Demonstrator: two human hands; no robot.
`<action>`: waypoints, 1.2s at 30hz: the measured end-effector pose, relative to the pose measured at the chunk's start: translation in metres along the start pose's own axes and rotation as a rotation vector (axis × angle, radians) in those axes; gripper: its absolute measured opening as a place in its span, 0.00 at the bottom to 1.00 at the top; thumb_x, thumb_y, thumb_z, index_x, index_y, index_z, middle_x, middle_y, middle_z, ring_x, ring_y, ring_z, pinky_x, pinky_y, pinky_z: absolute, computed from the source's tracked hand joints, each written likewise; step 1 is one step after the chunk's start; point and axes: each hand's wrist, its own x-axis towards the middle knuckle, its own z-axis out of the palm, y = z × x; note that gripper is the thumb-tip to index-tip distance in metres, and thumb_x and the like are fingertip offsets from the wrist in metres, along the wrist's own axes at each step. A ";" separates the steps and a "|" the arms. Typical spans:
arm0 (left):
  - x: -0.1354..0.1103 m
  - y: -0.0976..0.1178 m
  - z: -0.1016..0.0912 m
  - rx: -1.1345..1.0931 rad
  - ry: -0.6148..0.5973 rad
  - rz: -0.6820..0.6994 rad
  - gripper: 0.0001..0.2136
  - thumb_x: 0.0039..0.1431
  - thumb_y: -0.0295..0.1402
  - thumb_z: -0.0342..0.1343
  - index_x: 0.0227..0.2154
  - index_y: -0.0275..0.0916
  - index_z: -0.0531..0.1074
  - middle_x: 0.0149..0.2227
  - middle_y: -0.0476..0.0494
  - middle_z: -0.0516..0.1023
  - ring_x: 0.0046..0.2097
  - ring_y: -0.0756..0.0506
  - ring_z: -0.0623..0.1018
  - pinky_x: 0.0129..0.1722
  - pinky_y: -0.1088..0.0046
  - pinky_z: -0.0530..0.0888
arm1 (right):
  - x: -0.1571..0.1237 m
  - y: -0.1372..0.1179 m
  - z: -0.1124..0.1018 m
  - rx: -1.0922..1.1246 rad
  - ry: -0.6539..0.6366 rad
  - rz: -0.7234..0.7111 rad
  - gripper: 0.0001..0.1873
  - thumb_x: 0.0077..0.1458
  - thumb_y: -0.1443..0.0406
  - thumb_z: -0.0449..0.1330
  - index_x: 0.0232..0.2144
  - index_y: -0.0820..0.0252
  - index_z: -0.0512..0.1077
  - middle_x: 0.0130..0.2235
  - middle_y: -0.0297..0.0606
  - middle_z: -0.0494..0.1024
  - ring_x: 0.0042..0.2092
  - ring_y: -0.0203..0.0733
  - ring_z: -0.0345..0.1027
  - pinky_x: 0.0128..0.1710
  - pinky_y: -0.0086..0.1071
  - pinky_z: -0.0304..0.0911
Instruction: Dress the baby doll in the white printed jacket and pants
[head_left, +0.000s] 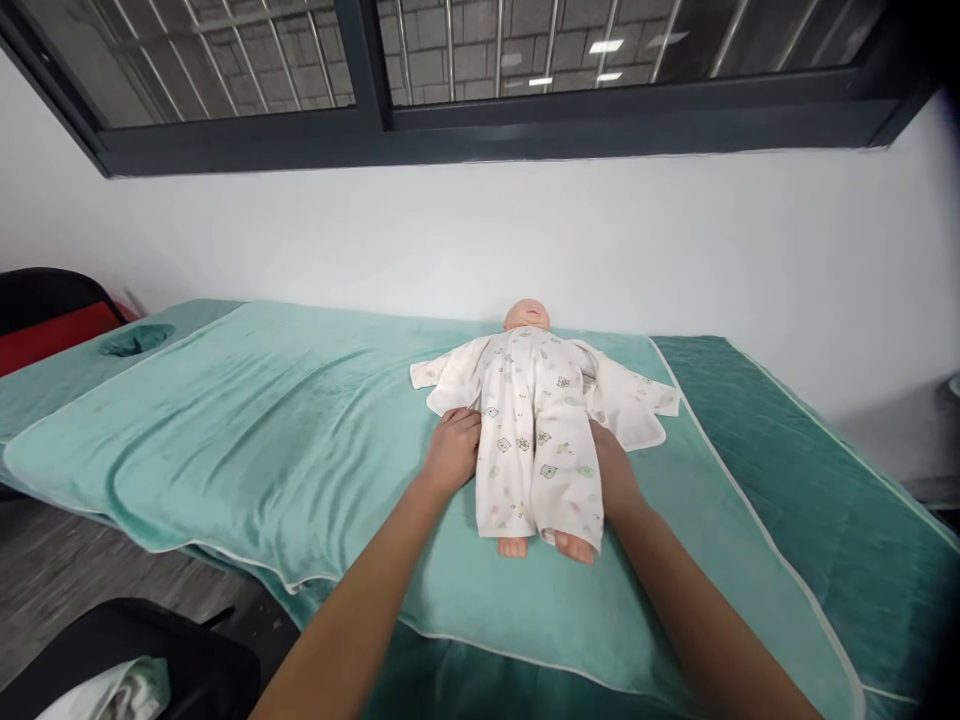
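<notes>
A baby doll (pixel 527 314) lies on its back with its head toward the wall and its feet toward me. It wears a white patterned top (pixel 626 400) with the sleeves spread wide, and white printed trousers (pixel 506 440) cover its legs and much of its front. My left hand (pixel 455 447) is closed at the trousers' left edge, its fingers curled against the cloth. At the opposite edge, my right hand (pixel 613 465) touches the trousers, its fingers mostly hidden behind the cloth. Both doll feet (pixel 574 546) stick out of the trouser hems.
A light green blanket (pixel 300 430) with soft folds covers the dark green bed (pixel 817 490). A white wall and barred window (pixel 495 130) stand behind. At lower left is a black chair or bag (pixel 210 655) with a cloth (pixel 116 692) on it; a red-and-black item (pixel 60 330) sits far left.
</notes>
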 end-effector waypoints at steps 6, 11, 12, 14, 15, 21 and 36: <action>-0.002 -0.001 0.003 -0.021 0.032 0.004 0.11 0.61 0.25 0.51 0.25 0.39 0.74 0.29 0.44 0.75 0.39 0.43 0.73 0.44 0.64 0.69 | -0.024 -0.003 -0.010 -0.040 -0.066 0.043 0.09 0.56 0.72 0.55 0.33 0.57 0.74 0.39 0.41 0.75 0.40 0.47 0.64 0.41 0.39 0.61; -0.002 -0.002 0.004 -0.022 0.059 0.017 0.11 0.62 0.26 0.50 0.26 0.38 0.74 0.29 0.44 0.75 0.38 0.44 0.72 0.44 0.64 0.69 | -0.026 -0.002 -0.009 -0.042 -0.040 0.045 0.09 0.56 0.72 0.55 0.34 0.57 0.74 0.41 0.41 0.76 0.42 0.48 0.64 0.42 0.40 0.59; -0.002 -0.002 0.004 -0.023 0.063 0.016 0.11 0.62 0.26 0.49 0.26 0.39 0.73 0.29 0.44 0.74 0.38 0.44 0.72 0.44 0.64 0.69 | -0.026 -0.002 -0.009 -0.043 -0.042 0.046 0.09 0.57 0.72 0.55 0.34 0.57 0.74 0.41 0.41 0.76 0.42 0.48 0.64 0.42 0.40 0.59; -0.002 -0.002 0.004 -0.027 0.066 0.014 0.12 0.62 0.26 0.49 0.26 0.39 0.73 0.28 0.44 0.74 0.38 0.44 0.72 0.44 0.64 0.69 | -0.025 -0.002 -0.008 -0.048 -0.057 0.050 0.08 0.57 0.72 0.56 0.34 0.57 0.74 0.40 0.41 0.76 0.42 0.48 0.64 0.42 0.40 0.59; -0.002 -0.002 0.003 -0.029 0.067 0.015 0.12 0.62 0.26 0.49 0.25 0.39 0.73 0.28 0.44 0.74 0.38 0.44 0.72 0.44 0.64 0.69 | -0.025 -0.003 -0.008 -0.051 -0.064 0.052 0.08 0.57 0.71 0.56 0.34 0.57 0.74 0.40 0.41 0.76 0.42 0.48 0.64 0.41 0.40 0.59; -0.003 0.000 0.000 -0.048 0.146 0.046 0.14 0.62 0.23 0.45 0.24 0.39 0.70 0.28 0.44 0.74 0.38 0.45 0.72 0.46 0.65 0.69 | -0.025 -0.003 -0.010 -0.020 -0.016 0.046 0.08 0.58 0.72 0.56 0.32 0.57 0.74 0.39 0.41 0.76 0.43 0.47 0.64 0.43 0.39 0.58; -0.005 -0.002 0.003 -0.230 0.212 -0.234 0.12 0.51 0.19 0.44 0.22 0.40 0.69 0.24 0.47 0.75 0.32 0.46 0.74 0.39 0.69 0.70 | -0.029 -0.006 -0.011 0.098 0.041 0.271 0.12 0.57 0.73 0.50 0.30 0.57 0.72 0.35 0.37 0.76 0.39 0.42 0.68 0.36 0.33 0.58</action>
